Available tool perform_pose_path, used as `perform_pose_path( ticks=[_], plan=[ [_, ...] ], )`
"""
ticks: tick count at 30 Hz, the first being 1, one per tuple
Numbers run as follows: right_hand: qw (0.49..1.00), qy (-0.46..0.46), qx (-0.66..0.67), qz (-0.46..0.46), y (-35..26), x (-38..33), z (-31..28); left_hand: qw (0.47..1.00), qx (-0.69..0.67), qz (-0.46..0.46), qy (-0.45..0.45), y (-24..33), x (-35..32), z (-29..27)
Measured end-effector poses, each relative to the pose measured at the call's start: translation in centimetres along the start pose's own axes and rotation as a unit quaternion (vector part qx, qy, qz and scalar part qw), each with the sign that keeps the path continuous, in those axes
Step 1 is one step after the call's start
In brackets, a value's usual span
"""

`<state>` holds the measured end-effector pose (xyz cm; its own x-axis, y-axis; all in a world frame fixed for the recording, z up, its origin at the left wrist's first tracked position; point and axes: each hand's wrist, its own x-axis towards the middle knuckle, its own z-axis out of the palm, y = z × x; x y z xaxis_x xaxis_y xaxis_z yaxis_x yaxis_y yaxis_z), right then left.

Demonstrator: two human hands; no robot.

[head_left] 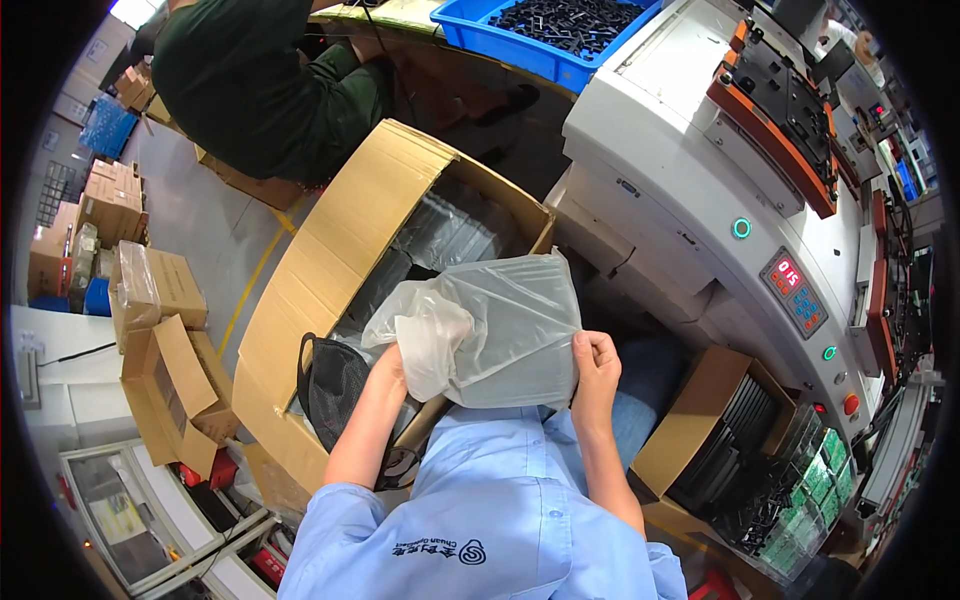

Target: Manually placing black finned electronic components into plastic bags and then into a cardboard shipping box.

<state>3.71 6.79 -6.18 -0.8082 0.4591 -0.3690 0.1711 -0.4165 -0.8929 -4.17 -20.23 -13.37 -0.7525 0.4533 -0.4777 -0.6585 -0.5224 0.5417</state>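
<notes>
A translucent plastic bag [515,335] is stretched between my two hands in front of my chest. A flat, squarish shape fills its right part; whether something is inside I cannot make out. My right hand [597,375] pinches the bag's right edge between thumb and fingers. At the crumpled left end, my left hand [393,366] reaches into the plastic folds, which hide its fingers. Beneath the bag stands an open cardboard box [330,240] with clear plastic-wrapped contents [455,230]. A black mesh pouch [340,385] hangs at the box's near side, beside my left forearm.
To the right stands a white machine [660,180] with a lit control panel [795,290]. A small carton [705,410] of dark strips sits below it, beside green boards [815,480]. A blue tray [540,45] of black parts lies ahead. A person in dark clothing [250,90] sits far left.
</notes>
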Motion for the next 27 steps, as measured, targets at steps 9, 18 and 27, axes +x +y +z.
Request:
perform_pose_path(
  ticks=[9, 18, 27],
  plan=[
    [0.969, 0.200, 0.013, -0.141, -1.2, 2.9, -6.8, 0.945, 0.325, 0.007, 0.040, 7.7, -2.4, 8.3],
    [0.934, 0.291, 0.101, -0.184, -5.9, 1.2, -16.7, 0.946, 0.267, -0.096, 0.155, 11.1, 1.0, -3.3],
    [0.947, 0.257, -0.001, -0.192, -5.4, 0.1, -16.8, 0.835, 0.481, -0.192, 0.183, 10.5, 3.9, -4.3]
  ],
)
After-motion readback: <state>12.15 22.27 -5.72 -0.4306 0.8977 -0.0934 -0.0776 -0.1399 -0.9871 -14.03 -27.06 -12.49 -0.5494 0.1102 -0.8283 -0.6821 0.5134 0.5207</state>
